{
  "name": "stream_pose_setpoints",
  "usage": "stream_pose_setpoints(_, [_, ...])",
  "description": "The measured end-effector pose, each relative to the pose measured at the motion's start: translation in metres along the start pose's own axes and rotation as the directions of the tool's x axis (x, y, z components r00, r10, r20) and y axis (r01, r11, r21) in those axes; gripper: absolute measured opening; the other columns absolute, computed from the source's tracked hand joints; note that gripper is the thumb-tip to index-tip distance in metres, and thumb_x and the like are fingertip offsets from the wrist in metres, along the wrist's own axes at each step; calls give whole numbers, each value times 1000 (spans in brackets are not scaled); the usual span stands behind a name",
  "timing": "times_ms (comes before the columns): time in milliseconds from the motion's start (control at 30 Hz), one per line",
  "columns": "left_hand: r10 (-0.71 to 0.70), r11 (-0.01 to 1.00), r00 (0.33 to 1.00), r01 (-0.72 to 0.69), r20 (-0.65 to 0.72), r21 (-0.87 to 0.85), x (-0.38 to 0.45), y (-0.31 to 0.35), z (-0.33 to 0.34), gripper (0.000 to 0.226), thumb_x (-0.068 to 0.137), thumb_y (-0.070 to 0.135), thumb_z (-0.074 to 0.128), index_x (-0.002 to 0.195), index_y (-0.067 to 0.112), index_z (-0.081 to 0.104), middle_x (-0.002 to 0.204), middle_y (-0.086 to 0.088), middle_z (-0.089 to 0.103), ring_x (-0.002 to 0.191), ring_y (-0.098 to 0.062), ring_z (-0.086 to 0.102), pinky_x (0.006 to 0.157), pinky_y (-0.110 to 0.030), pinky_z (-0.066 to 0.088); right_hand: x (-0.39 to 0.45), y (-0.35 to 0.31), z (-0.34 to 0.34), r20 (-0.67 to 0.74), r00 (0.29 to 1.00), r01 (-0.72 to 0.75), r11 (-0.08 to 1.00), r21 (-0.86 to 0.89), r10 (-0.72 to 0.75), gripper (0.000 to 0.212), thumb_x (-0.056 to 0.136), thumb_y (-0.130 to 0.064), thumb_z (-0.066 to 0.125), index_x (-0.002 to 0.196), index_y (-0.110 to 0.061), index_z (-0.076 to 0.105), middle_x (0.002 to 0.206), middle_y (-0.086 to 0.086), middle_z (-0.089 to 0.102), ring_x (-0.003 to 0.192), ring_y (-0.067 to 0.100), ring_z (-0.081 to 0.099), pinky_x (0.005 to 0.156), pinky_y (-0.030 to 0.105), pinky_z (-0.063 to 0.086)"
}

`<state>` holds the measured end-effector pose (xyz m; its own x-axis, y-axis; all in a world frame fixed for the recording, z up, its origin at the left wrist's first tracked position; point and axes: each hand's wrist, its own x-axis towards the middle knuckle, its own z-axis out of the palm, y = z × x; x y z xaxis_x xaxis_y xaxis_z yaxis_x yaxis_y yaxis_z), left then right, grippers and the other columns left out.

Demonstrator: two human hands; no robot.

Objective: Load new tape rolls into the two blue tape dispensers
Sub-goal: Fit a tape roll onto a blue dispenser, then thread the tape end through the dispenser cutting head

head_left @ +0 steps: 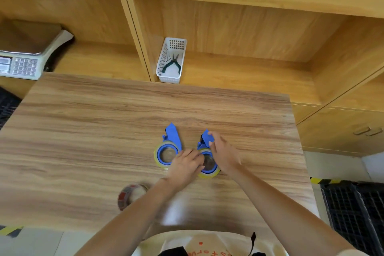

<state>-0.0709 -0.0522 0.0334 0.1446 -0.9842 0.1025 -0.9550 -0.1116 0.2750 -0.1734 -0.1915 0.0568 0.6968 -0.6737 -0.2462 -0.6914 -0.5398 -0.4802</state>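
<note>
Two blue tape dispensers lie flat on the wooden table (83, 131), each with a yellowish clear tape roll around its hub. The left dispenser (169, 145) lies untouched. My left hand (186, 165) rests its fingers on the left rim of the right dispenser (207, 164). My right hand (223, 151) lies over that dispenser's blue blade end and right side, fingers spread. Whether either hand grips it is unclear. Another tape roll (129, 194) with a red-patterned core lies near the front edge, left of my left forearm.
A white plastic basket (171, 59) holding green-handled pliers stands on the shelf behind the table. A weighing scale (25, 58) sits at the far left. Black crates (353, 214) stand on the floor at the right.
</note>
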Motion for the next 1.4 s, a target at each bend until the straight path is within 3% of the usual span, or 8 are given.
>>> stream_pose_setpoints(167, [-268,960,960,260,-78,-100,-19,-52,-30,22,90,33,43,86,19,60,86,-1,63,85,-27,60,69,-39,53,19,-49,38,168,980,103,993,51,-110,41,99,-25,42,139,-17,39,122,13,61,110,35,61,84,43,50])
stream_pose_setpoints(467, [-619,694,774,619,133,-368,-61,-129,-51,19,84,10,58,100,20,62,91,1,63,93,-27,60,77,-43,53,36,-93,81,310,939,-116,986,-120,148,71,97,-25,54,152,-11,11,149,14,35,120,41,53,83,45,48])
stream_pose_setpoints(733, [-613,571,701,712,366,-408,-79,-159,-43,16,88,9,59,90,24,64,87,3,64,86,-15,60,81,-29,48,44,-95,91,272,935,-213,974,-77,226,62,92,-10,54,145,-12,21,131,14,49,102,37,60,68,40,44])
stream_pose_setpoints(833, [-571,518,696,717,435,-467,-73,-156,-43,13,95,16,59,103,18,67,94,-1,66,95,-17,61,88,-25,45,46,-96,87,288,932,-246,967,59,219,66,94,-16,54,149,-14,18,125,13,56,99,34,62,68,40,47])
stream_pose_setpoints(967, [-446,214,736,640,509,-738,-58,-144,-58,34,96,31,59,119,5,62,110,-7,69,104,-15,60,84,-10,41,51,-104,76,274,938,-300,892,337,211,70,90,-28,64,148,-16,28,130,8,57,109,31,61,81,39,50])
stream_pose_setpoints(1067, [-314,22,804,539,506,-842,-50,-141,-69,57,82,41,71,131,15,57,130,-2,66,119,-15,60,103,-29,44,60,-102,70,358,919,-350,758,551,164,70,81,-34,74,141,-20,41,136,4,56,123,29,56,99,47,49])
stream_pose_setpoints(1233, [-149,-199,818,525,555,-827,-32,-135,-86,61,72,28,79,129,22,58,123,-1,67,107,-20,65,98,-41,48,46,-113,42,442,896,-382,546,746,24,65,87,-16,71,142,-22,37,136,2,55,124,26,56,102,49,49])
stream_pose_setpoints(1400, [-194,-212,829,486,524,-848,-30,-128,-87,57,67,30,84,120,22,66,110,-3,74,98,-20,70,85,-37,56,42,-106,29,451,891,-269,735,622,-56,65,94,-34,60,149,-24,27,136,8,56,120,25,59,102,43,50])
